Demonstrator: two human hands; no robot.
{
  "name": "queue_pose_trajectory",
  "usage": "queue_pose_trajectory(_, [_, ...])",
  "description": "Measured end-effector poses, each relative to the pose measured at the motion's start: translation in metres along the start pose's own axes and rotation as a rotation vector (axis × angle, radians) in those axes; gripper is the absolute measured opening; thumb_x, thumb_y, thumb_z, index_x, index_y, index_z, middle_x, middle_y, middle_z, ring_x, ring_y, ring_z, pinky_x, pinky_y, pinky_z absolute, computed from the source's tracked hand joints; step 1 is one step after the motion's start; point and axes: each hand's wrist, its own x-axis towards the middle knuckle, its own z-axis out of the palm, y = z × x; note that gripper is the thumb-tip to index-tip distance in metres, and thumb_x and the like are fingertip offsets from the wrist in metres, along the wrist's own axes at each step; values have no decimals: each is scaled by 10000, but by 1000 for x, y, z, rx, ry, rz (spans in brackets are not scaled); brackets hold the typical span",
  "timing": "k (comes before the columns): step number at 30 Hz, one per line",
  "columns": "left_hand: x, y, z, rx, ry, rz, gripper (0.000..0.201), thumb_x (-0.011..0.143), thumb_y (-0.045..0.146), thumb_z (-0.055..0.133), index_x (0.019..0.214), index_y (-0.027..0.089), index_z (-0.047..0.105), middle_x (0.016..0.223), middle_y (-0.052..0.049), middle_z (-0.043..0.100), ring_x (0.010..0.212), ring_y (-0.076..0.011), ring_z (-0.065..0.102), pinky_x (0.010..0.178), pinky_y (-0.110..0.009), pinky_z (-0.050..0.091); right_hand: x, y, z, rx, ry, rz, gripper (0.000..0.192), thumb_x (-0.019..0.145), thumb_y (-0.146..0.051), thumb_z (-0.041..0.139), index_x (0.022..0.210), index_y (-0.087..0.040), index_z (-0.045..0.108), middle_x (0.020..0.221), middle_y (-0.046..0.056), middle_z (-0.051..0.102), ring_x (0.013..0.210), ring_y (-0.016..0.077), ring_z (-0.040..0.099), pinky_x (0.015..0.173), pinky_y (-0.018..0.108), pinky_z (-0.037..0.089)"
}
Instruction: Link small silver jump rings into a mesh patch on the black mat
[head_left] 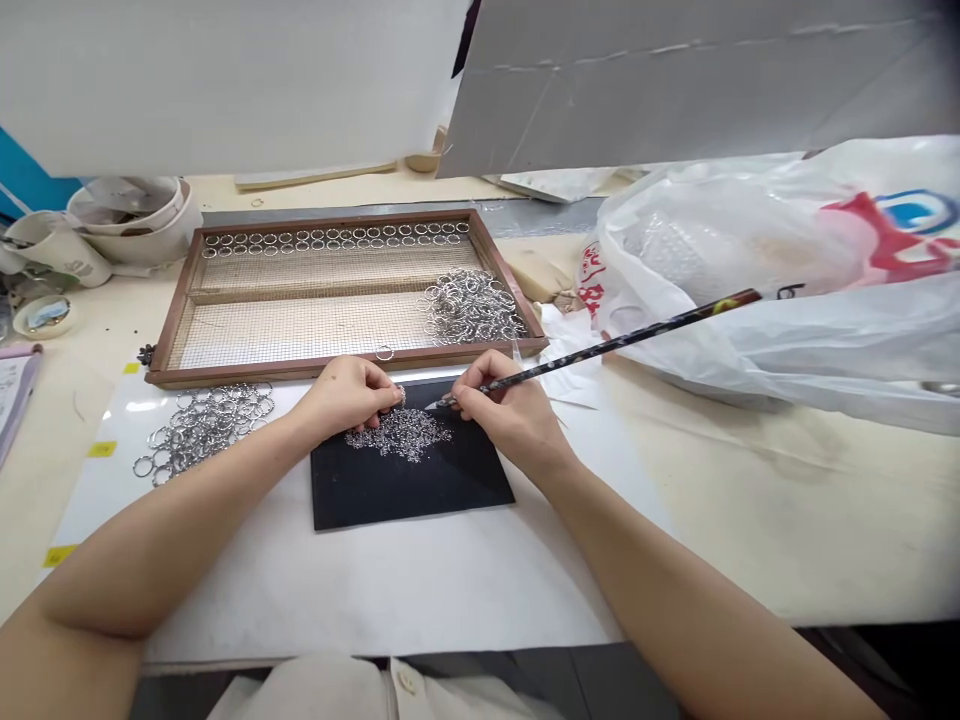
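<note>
The left hand [351, 392] rested at the 12 o'clock edge of a black mat [409, 480], its fingers pinched shut on a small ring [401, 394]. The right hand [504, 410] gripped a pencil [615, 343] with closed fingers, the tip pointing toward 9 o'clock at the ring. A heap of tiny silver pieces [401, 435] lay on the mat. A wooden mesh tray [341, 290] sat on the tabletop [750, 500] at 12 o'clock, loose rings [202, 425] at 9 o'clock.

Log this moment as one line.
left hand: pinches small ring | right hand: holds pencil-like tool | black mat: tiny silver pieces
</note>
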Motion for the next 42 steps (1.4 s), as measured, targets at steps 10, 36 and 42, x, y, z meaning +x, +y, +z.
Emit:
queue_pose_trajectory(10, [-1,4,1,11,27,-15,201,729,252,671,560,164,607,416,-14,545,332,-78,445,383,-227,343,1,-1,1,-9,-31,-2,162,711,-197,565,624,-215,429,611,-24,533,564,125,488,545,297,377])
queue_pose_trajectory(36, [1,2,1,6,-8,-59,173,723,289,633,613,156,623,459,-25,559,366,-98,471,398,-241,386,-11,-2,4,256,7,-319,140,811,-208,585,738,-230,468,714,-14,560,676,143,569,619,316,463])
queue_pose_trajectory(42, [0,3,2,-8,-7,-58,171,729,269,627,602,155,616,447,-20,549,359,-94,472,382,-228,379,-12,-5,5,271,-32,-343,153,811,-162,572,736,-233,459,715,-14,548,723,158,585,658,334,467])
